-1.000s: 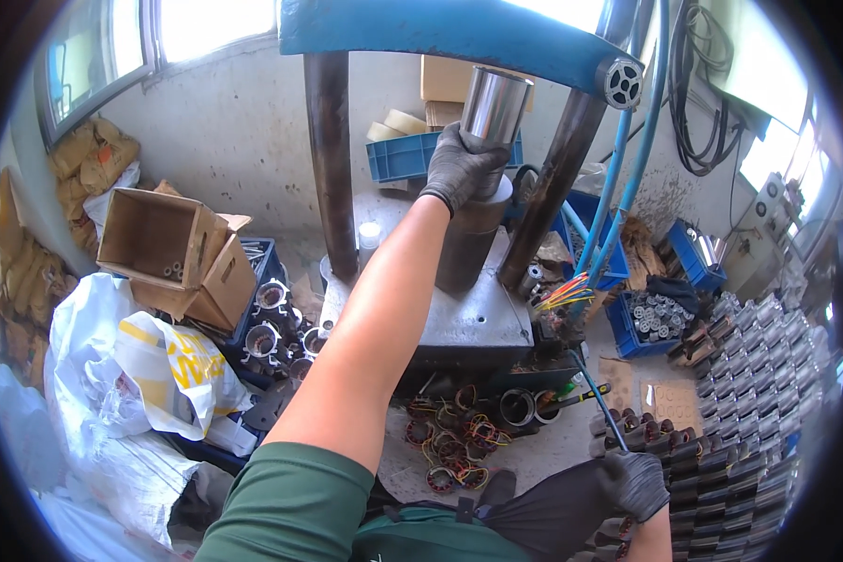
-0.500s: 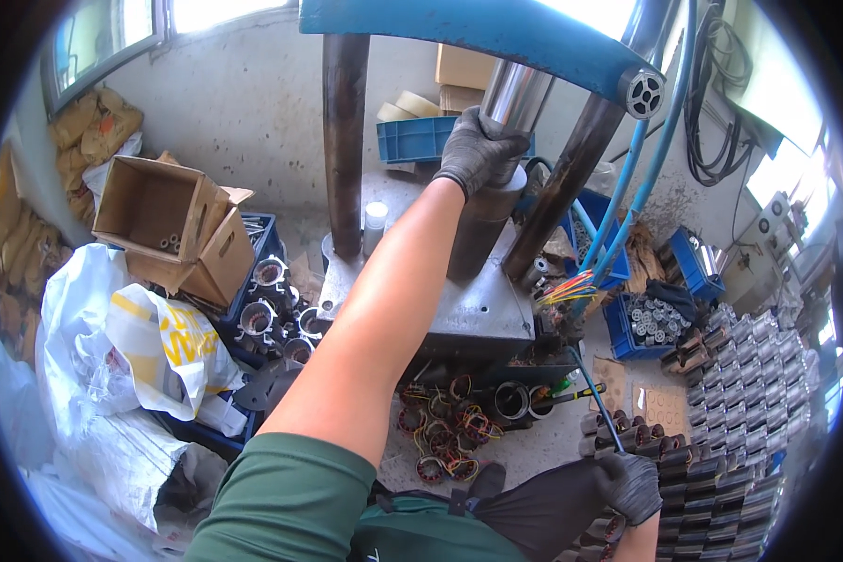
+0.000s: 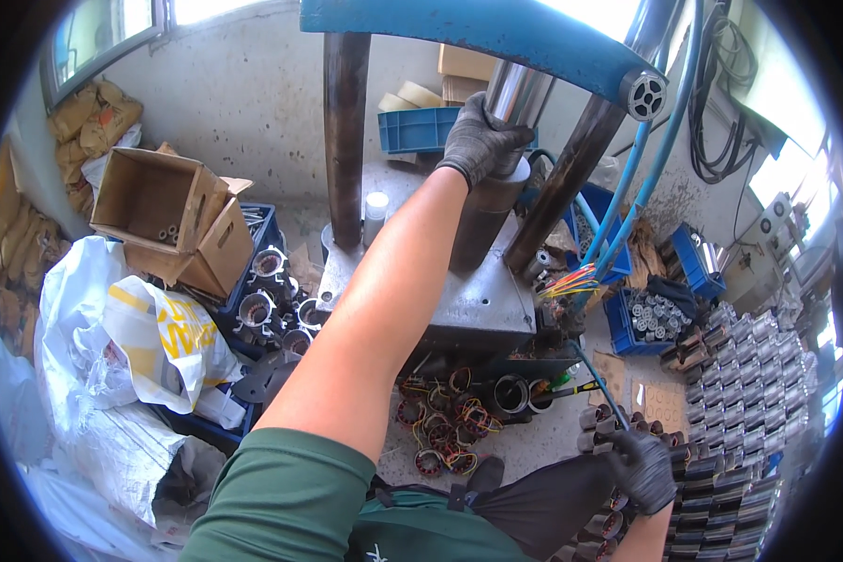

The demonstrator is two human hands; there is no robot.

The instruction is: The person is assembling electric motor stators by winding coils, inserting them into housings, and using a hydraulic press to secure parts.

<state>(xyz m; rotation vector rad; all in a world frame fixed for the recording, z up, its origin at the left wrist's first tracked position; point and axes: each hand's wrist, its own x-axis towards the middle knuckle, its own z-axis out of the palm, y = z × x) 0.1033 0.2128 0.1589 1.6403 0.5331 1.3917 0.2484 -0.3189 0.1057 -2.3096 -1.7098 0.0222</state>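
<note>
My left hand (image 3: 480,140), in a dark grey glove, reaches forward into the press. Its fingers curl round the lower part of a polished metal cylinder (image 3: 512,94). Directly below stands a thick dark metal sleeve (image 3: 482,223) on the grey press bed (image 3: 473,304). Low on the right, my gloved right hand (image 3: 644,468) is closed at the end of a thin blue-grey lever (image 3: 598,381); its fingers are partly blurred. The blue crossbeam (image 3: 478,26) of the press arches above my left hand, between two dark posts.
Wire-wound stator cores (image 3: 437,436) lie on the floor under the press. At right, metal cylinders (image 3: 749,375) are stacked in rows beside a blue crate (image 3: 628,328) of small parts. An open cardboard box (image 3: 150,201) and white sacks (image 3: 84,328) fill the left. Blue hoses (image 3: 639,178) hang by the right post.
My right hand and the lever's end have moved slightly up and to the right, and its fingers look looser. My left hand has risen slightly along the polished cylinder, showing more of the sleeve's rim.
</note>
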